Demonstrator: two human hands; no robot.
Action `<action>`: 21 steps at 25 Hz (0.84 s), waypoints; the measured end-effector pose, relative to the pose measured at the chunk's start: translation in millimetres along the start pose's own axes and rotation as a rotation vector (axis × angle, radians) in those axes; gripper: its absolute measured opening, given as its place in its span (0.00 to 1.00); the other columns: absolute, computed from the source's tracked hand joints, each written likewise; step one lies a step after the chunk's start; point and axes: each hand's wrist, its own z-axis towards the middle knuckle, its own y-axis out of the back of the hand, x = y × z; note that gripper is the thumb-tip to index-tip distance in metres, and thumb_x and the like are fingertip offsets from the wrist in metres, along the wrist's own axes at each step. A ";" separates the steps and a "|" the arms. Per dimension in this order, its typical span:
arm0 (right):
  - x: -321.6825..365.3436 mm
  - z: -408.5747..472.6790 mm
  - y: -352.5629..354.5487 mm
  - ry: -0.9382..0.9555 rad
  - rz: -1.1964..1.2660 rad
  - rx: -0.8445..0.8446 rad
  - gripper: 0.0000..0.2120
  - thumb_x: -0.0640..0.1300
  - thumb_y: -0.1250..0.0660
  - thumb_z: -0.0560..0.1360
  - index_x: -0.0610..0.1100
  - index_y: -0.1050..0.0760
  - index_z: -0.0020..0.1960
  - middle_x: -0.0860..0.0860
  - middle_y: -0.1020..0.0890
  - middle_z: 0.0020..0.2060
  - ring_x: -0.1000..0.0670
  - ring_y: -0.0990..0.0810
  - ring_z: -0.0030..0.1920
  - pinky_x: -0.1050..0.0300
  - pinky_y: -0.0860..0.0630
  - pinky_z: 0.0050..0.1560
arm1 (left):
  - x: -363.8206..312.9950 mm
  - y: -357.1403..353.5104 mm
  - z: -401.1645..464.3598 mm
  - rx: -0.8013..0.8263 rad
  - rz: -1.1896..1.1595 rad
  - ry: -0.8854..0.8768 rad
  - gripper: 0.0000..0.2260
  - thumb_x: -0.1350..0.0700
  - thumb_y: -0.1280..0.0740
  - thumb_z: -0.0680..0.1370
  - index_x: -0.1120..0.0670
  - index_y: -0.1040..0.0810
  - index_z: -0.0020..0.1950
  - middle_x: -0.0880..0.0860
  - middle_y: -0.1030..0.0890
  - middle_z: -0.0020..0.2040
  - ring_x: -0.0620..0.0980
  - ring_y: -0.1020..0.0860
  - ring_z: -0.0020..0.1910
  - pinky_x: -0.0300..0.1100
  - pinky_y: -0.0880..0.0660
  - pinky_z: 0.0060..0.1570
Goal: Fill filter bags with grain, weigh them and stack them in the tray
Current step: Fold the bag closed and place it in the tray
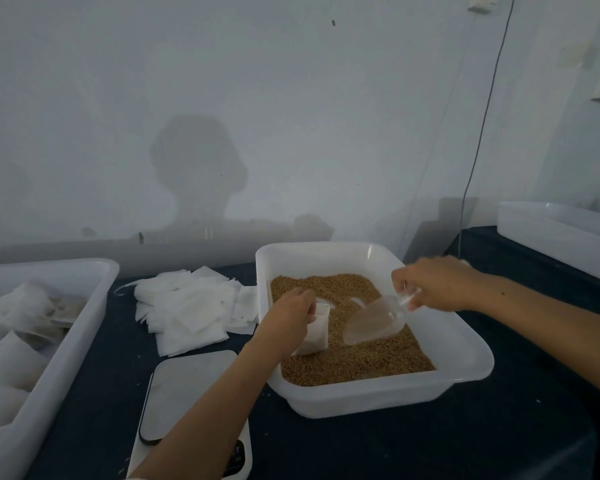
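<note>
White tray (66,327) at far left on the dark desk (465,438), filled filter bags (32,310) stacked inside. Right of it, loose pile of empty bags (187,306) on the desk, just left of the left grip. Scale (187,393) sits below that pile, forearm crossing its near corner. Left hand (291,315), grip clamped on an open filter bag (314,332), holds it upright over the grain (354,358) in the white tub (378,396). Just right of that grip, clear plastic scoop (374,323), mouth down toward the grain, near the bag but apart from it. Right hand (437,284), grip pinched together on the scoop handle. Another white bin (551,237) far right, well apart from the right grip.
</note>
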 end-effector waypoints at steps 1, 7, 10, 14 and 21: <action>3.5 0.7 -10.0 0.009 0.049 0.019 0.10 0.51 0.33 0.76 0.51 0.26 0.55 0.56 0.21 0.50 0.55 0.24 0.49 0.67 0.39 0.34 | -0.5 0.7 -0.3 -0.011 -0.010 0.011 0.04 0.64 0.38 0.78 0.56 0.28 0.45 0.51 0.27 0.45 0.47 0.30 0.43 0.39 0.31 0.45; 24.3 9.7 -53.1 0.085 0.287 0.032 0.05 0.48 0.32 0.75 0.53 0.26 0.50 0.60 0.22 0.44 0.57 0.23 0.47 0.67 0.33 0.43 | 1.8 5.1 -0.6 -0.097 -0.092 0.088 0.06 0.65 0.40 0.79 0.56 0.31 0.44 0.55 0.24 0.44 0.50 0.29 0.41 0.43 0.29 0.43; 29.3 15.2 -66.9 0.109 0.335 0.009 0.06 0.49 0.32 0.75 0.53 0.27 0.49 0.60 0.23 0.44 0.57 0.23 0.47 0.62 0.28 0.48 | 2.2 5.2 0.1 -0.117 -0.122 0.096 0.07 0.66 0.42 0.79 0.57 0.32 0.43 0.55 0.26 0.42 0.52 0.28 0.40 0.45 0.30 0.41; 31.4 21.1 -85.6 0.105 0.411 0.010 0.09 0.50 0.33 0.76 0.50 0.27 0.55 0.56 0.20 0.51 0.56 0.22 0.51 0.58 0.23 0.54 | 5.5 15.7 -1.7 -0.295 -0.487 0.179 0.08 0.65 0.43 0.80 0.55 0.33 0.43 0.49 0.29 0.39 0.46 0.32 0.38 0.38 0.34 0.38; 40.2 24.4 -96.9 0.101 0.475 -0.006 0.07 0.49 0.36 0.78 0.49 0.27 0.55 0.54 0.22 0.51 0.55 0.22 0.51 0.57 0.23 0.54 | 14.9 64.9 -14.5 -0.498 -0.877 0.183 0.09 0.63 0.40 0.80 0.54 0.31 0.41 0.49 0.29 0.37 0.48 0.33 0.38 0.44 0.35 0.41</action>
